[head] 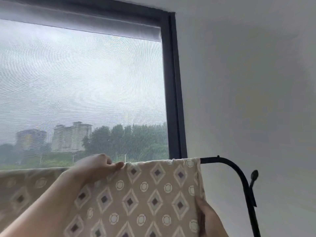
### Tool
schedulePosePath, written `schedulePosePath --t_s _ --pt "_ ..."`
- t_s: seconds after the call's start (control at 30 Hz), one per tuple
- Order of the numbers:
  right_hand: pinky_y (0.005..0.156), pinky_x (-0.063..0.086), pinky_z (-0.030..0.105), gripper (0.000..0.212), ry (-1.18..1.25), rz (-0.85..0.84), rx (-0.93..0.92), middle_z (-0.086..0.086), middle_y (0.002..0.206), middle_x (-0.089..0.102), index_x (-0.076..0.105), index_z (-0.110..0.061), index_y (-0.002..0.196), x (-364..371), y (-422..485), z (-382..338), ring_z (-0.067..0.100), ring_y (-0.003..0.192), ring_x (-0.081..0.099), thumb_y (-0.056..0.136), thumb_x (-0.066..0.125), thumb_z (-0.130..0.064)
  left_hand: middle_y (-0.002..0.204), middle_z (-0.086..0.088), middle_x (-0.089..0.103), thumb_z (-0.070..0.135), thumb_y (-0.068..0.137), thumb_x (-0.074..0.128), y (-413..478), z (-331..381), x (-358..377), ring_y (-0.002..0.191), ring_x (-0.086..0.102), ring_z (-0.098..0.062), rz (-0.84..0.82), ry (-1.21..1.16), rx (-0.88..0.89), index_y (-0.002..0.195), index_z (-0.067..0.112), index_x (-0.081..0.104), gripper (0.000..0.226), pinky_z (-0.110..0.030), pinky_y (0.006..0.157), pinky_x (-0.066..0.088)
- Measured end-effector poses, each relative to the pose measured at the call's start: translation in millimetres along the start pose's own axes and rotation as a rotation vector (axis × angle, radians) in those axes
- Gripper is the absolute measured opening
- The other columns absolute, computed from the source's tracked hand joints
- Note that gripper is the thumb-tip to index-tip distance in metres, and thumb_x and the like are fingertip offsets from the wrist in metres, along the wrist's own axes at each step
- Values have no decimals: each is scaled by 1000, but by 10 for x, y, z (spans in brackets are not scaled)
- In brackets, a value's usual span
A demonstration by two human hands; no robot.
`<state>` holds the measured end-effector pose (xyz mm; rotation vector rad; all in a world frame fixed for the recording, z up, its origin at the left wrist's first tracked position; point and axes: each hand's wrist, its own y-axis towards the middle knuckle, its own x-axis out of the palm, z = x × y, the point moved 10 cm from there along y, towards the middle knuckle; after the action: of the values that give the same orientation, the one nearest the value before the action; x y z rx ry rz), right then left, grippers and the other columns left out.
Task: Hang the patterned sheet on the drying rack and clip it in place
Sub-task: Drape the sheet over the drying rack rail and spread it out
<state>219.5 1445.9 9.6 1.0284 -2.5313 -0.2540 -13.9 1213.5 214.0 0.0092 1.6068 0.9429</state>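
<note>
Over rack rail [222,160]: patterned sheet [145,194] draped. Left hand [95,168] pinches top fold, likely smoothing bunching; right hand [207,218] grips side hem, tensioning. Clips unseen.

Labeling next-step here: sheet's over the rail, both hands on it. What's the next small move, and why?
Probably slide the left hand along the rail to flatten the bunched top fold of the patterned sheet, while the right hand keeps its grip on the side edge. No clip shows on it yet.
</note>
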Motion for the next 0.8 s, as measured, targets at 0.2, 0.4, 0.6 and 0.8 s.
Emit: schedulePosePath --t_s 0.2,0.4,0.6,0.8 --pt "92 53 53 18 -91 62 -137 15 93 76 74 -9 103 111 95 -555 34 89 73 91 65 -20 65 10 65 71 88 36 14 -24 116 61 61 -3 28 2 -35 69 23 61 57 -20 50 37" --pt "73 59 48 34 -273 230 -258 13 74 74 70 -6 76 119 213 -1043 32 72 72 96 59 -30 73 12 64 65 93 29 92 -31 183 67 58 -1 70 20 -8 74 24 61 55 -22 55 38" --pt "50 36 30 39 -534 395 -459 1 52 42 40 -10 59 117 489 -1771 19 49 39 90 61 -18 100 7 66 62 95 27 186 -98 218 93 61 -15 86 -15 13 85 31 53 41 -35 84 47" --pt "47 30 26 38 -1274 212 -332 3 68 63 39 -16 56 465 1064 -2115 19 58 47 87 61 -22 81 10 68 80 76 12 242 -92 121 78 64 -6 -33 -106 38 70 24 68 79 -28 75 49"
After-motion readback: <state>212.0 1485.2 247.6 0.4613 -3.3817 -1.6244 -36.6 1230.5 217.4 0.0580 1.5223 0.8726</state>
